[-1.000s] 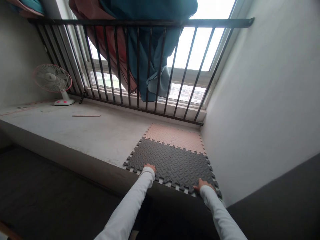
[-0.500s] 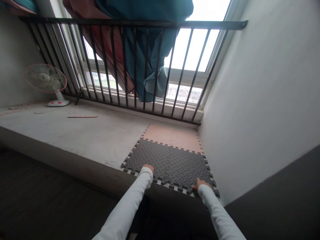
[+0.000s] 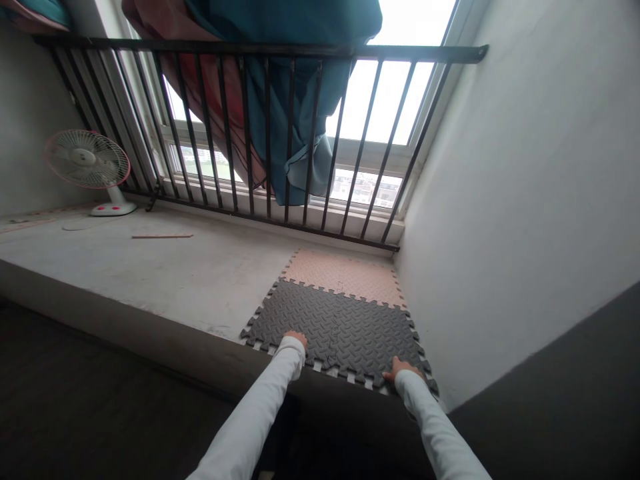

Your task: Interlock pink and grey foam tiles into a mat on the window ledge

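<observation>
Two black foam puzzle mats (image 3: 345,323) with a raised tread pattern lie joined at the front edge of a concrete ledge. Behind them, pink foam mats (image 3: 345,275) are interlocked along a toothed seam. My left hand (image 3: 297,337) rests on top of the black mats near their front edge, its fingers only partly showing but apparently laid out flat. At the right front corner, my right hand (image 3: 404,368) presses on the black mat with the thumb spread to the left. White sleeves reach to both wrists. Neither hand appears to grip anything.
The bare ledge (image 3: 190,280) stretches left, with a thin stick (image 3: 163,236) and a white fan (image 3: 90,163) on it. A dark metal railing (image 3: 260,48) runs along the window, with teal and red curtains (image 3: 300,100) behind it. A white wall (image 3: 525,187) borders the mats at right.
The view has shifted very slightly. Both hands stay in the same places on the black mats, and the mats have not visibly moved.
</observation>
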Motion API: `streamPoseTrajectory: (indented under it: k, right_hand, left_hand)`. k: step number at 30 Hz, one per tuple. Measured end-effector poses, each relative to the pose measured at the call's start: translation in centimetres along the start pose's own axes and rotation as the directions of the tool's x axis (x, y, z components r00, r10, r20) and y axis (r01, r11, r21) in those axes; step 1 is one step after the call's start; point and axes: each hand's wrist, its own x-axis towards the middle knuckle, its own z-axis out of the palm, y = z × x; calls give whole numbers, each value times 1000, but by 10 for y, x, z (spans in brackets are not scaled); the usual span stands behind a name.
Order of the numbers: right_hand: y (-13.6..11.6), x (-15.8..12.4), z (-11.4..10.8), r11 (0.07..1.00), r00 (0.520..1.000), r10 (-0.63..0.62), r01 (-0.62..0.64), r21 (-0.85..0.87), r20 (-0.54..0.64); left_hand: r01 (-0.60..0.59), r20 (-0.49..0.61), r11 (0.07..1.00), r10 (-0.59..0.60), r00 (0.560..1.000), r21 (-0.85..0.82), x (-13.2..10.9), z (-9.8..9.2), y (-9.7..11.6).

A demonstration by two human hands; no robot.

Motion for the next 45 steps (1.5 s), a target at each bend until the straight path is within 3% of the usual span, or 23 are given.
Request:
streamPoseTrajectory:
  k: [30, 45]
  right_hand:
    - [2, 6, 4, 1000, 1000, -8, 9, 27, -18]
    - [1, -2, -1, 1000, 1000, -6, 6, 23, -10]
  left_hand:
    - [1, -26, 1000, -2, 1000, -12, 6, 6, 2]
    - [74, -32, 995, -76, 997, -59, 10, 15, 5]
